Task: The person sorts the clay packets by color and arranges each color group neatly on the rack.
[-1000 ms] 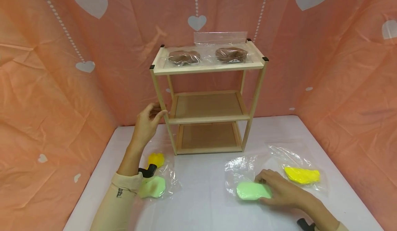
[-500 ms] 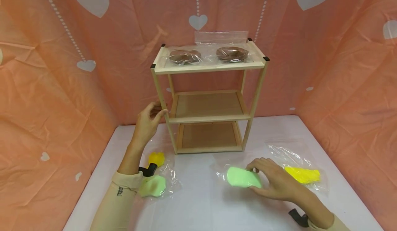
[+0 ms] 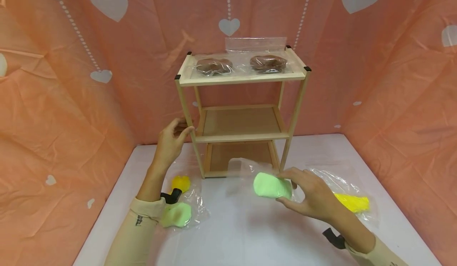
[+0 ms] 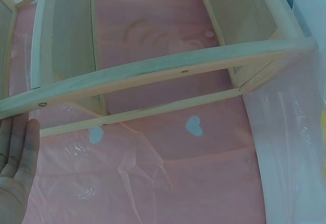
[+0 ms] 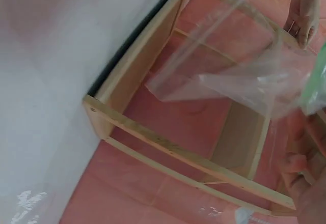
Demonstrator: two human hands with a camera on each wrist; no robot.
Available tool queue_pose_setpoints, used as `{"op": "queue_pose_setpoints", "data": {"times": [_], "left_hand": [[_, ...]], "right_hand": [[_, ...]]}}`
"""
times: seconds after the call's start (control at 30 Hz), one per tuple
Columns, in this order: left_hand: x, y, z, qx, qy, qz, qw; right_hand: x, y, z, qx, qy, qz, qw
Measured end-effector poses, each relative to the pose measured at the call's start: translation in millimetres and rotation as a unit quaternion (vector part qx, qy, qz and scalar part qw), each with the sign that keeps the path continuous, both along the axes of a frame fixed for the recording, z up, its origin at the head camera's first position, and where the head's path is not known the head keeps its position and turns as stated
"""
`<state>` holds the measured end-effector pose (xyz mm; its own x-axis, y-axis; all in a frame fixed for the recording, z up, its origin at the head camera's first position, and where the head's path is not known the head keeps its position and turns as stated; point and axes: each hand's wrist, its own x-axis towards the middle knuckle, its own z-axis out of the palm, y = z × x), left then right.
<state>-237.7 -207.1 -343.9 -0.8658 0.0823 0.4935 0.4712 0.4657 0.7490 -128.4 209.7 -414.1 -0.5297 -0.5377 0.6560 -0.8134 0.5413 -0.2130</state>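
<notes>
My left hand point(image 3: 168, 142) holds the front left post of a three-tier wooden shelf rack point(image 3: 242, 138), thumb in front and fingers behind, at about the middle tier. In the left wrist view its fingers point(image 4: 21, 150) lie along the post. My right hand point(image 3: 312, 192) pinches the right end of a pale green, rounded slab-like piece in a clear plastic bag point(image 3: 267, 184), held above the table in front of the bottom tier. The bag's loose end point(image 5: 204, 71) sticks out towards the rack. What the green piece is cannot be made out.
Two brown lumps in clear bags point(image 3: 214, 65) lie on the top tier. Left on the white table point(image 3: 228, 234) are a yellow piece point(image 3: 181, 183) and another green piece point(image 3: 176, 214), bagged. A bright yellow piece point(image 3: 353, 203) lies bagged at right. Pink heart-print cloth point(image 3: 153, 79) surrounds the table.
My right hand has lifted the bagged green piece off the table and carried it left and forward towards the rack. My left hand has stayed on the post.
</notes>
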Motion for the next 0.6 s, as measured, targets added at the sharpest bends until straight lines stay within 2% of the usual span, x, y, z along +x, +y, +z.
{"op": "queue_pose_setpoints", "data": {"times": [0.13,0.27,0.5,0.6], "left_hand": [[0.4,-0.3,0.3,0.001,-0.003,-0.002,1.0],[0.5,-0.2,0.5,0.008,-0.005,-0.003,0.9999],[0.8,0.5,0.7,0.013,-0.006,-0.003,0.9999],[1.0,0.5,0.9,0.012,-0.006,-0.001,0.9999]], "right_hand": [[-5.8,-5.8,7.6,-0.025,0.057,0.017,0.9979],[-10.9,-12.2,13.7,-0.038,0.128,0.012,0.991],[-18.3,-20.0,29.1,-0.06,0.202,0.021,0.9772],[-21.9,-21.4,34.4,-0.069,0.219,0.018,0.9731]]}}
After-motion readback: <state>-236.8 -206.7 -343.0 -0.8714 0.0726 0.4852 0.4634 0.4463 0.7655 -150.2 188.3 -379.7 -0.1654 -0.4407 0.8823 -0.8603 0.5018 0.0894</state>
